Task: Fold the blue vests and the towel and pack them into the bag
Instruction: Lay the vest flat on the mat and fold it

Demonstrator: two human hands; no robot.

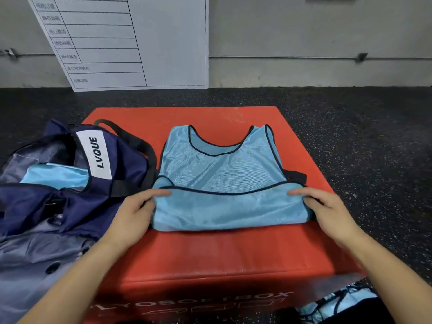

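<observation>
Here | light-blue mesh vest (222, 169) half-folded on red padded box (210, 253) | left hand (133, 213), right hand (327, 209) pinch its folded hem | navy bag (121, 164) beside.

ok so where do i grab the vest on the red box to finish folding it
Take the blue vest at its two shoulder straps on the far edge, reaching over from the near side. The bottom hem is already folded up, so the free strap end folds toward you.

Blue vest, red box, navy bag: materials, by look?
Blue vest: thin, shiny synthetic mesh, likely polyester; fine weave texture, sheen, dark piping on the edges.
Red box: padded, vinyl-like cover, probably over foam; smooth, faintly glossy, soft rounded front edge.
Navy bag: thin woven fabric, probably nylon; crumpled, slight sheen, black webbing straps.
</observation>
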